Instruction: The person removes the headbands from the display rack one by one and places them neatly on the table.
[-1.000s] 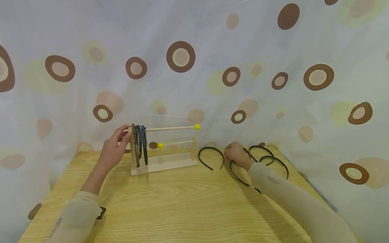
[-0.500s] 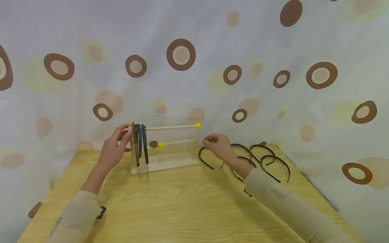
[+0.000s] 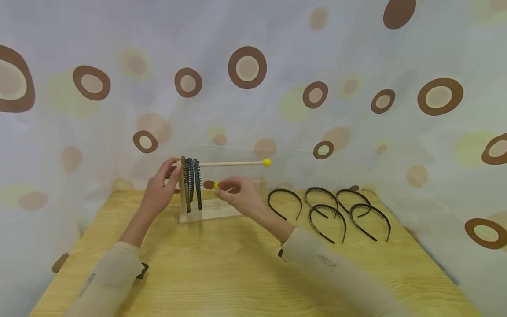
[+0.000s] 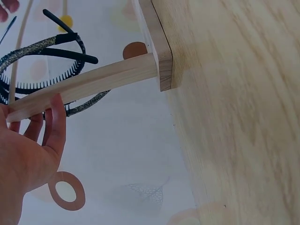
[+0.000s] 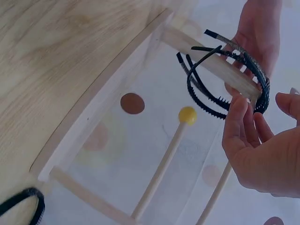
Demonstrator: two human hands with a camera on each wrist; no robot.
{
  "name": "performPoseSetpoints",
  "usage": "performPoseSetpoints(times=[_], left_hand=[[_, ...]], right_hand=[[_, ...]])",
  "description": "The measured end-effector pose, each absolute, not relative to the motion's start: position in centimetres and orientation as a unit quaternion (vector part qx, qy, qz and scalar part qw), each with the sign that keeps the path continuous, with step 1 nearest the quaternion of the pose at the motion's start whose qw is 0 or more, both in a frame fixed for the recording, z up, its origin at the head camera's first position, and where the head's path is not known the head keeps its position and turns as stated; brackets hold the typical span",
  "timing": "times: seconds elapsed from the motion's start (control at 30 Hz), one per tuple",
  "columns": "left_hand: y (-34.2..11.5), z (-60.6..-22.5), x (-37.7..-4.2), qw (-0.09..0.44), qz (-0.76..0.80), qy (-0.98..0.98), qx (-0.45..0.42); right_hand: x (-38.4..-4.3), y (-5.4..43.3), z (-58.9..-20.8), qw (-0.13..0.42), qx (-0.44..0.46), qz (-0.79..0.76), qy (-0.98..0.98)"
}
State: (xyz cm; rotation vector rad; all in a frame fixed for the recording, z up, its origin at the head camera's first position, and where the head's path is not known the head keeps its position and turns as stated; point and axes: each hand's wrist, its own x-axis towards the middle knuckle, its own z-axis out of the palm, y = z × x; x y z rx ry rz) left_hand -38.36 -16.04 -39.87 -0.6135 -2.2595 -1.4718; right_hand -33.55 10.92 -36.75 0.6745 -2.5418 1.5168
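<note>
Headbands look light and springy, best pinched at the curved middle. Left hand grips wooden rack; right hand hangs empty, thumb apart.

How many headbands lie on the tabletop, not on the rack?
5, all right of the rack: a leftmost headband, a back-middle headband, a back-right headband, a front-middle headband and a front-right headband. The right sleeve could hide another.

A whitish backdrop (brown-ringed and blotched with pale yellow) hangs behind a wood-grained table.
</note>
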Motion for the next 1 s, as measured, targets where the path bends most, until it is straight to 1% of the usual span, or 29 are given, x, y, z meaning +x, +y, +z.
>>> performPoseSetpoints(times=[0.13,0.33,0.4,0.63,0.73,1.0], left_hand=[[-15.9,-39.9,-38.4,0.188,-0.523,-0.804,-0.213],[-15.5,-40.3,-38.5,0.187,-0.526,-0.803,-0.21],[-15.4,-40.3,-38.5,0.189,-0.525,-0.803,-0.21],[-15.5,-40.1,-38.5,0.201,-0.515,-0.808,-0.206],[-15.7,-40.1,-38.4,0.204,-0.513,-0.809,-0.202],[-15.6,-40.1,-38.4,0.209,-0.509,-0.811,-0.201]], right_hand=[[-33.6,8.8,-37.5,0.049,0.225,0.511,-0.828],[-33.5,7.0,-38.5,0.013,0.217,0.518,-0.827],[-33.4,6.6,-38.7,0.024,0.213,0.524,-0.824],[-33.5,5.5,-39.1,0.119,0.209,0.53,-0.813],[-33.6,5.2,-39.2,0.129,0.213,0.537,-0.806],[-33.8,5.0,-39.3,0.115,0.209,0.563,-0.792]])
